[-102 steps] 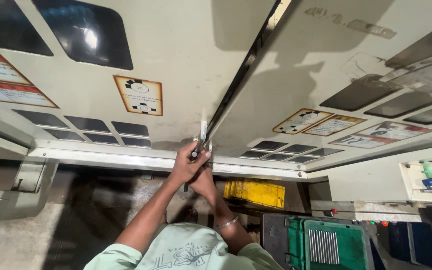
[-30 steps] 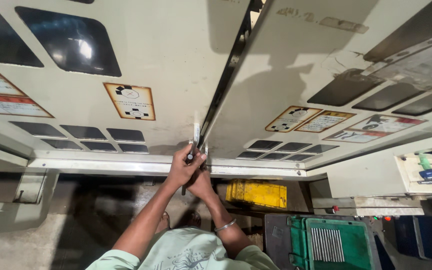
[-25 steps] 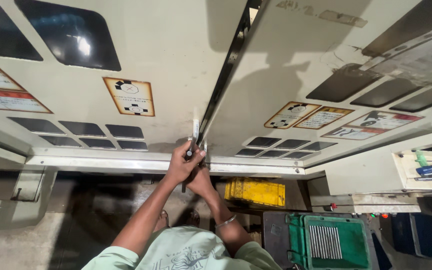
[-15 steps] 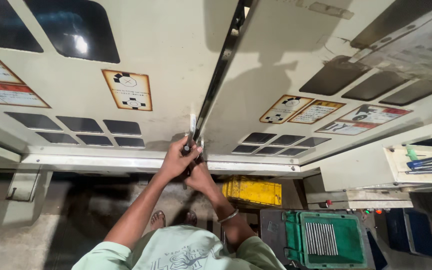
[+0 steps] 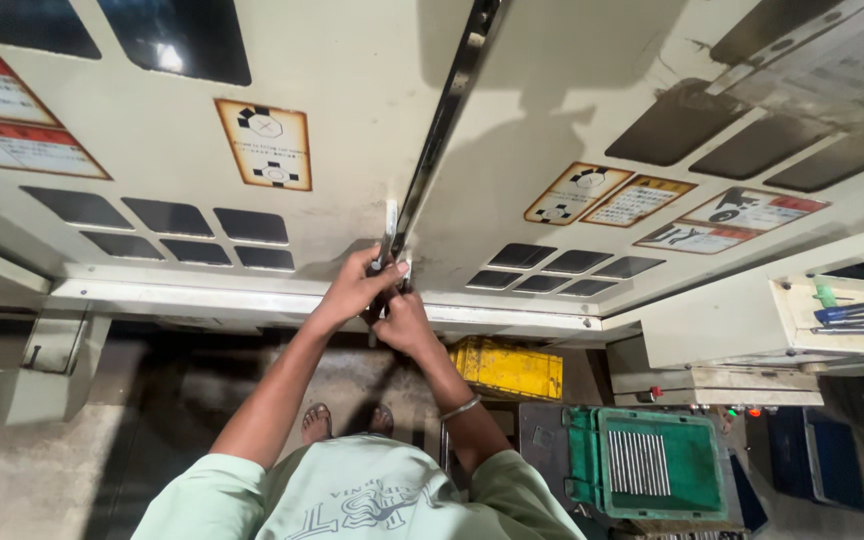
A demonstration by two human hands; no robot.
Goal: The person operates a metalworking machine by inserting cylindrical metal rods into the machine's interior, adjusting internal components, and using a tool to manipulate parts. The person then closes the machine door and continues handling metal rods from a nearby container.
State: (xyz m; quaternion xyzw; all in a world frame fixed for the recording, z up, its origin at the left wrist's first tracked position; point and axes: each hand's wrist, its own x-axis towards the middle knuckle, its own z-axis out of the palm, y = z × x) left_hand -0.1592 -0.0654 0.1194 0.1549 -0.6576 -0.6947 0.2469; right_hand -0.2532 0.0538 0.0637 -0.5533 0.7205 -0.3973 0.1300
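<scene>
Both my hands are raised to the dark seam (image 5: 442, 130) between two cream machine doors. My left hand (image 5: 355, 287) is closed around a slim metal handle (image 5: 389, 222) that sticks up at the seam's lower end. My right hand (image 5: 404, 322), with a bracelet on its wrist, grips the same handle just below, pressed against the left hand. A short dark end of the handle shows beneath the hands. The handle's middle is hidden by my fingers.
Warning labels (image 5: 264, 143) and dark vent panels (image 5: 192, 225) cover the doors. On the floor are a yellow crate (image 5: 508, 368), a green crate (image 5: 652, 462) of metal parts and a blue bin (image 5: 818, 455). A shelf (image 5: 845, 318) at right holds tools.
My hands stay clasped on the handle at the seam. The view has drifted slightly, so the doors sit a little differently in the picture.
</scene>
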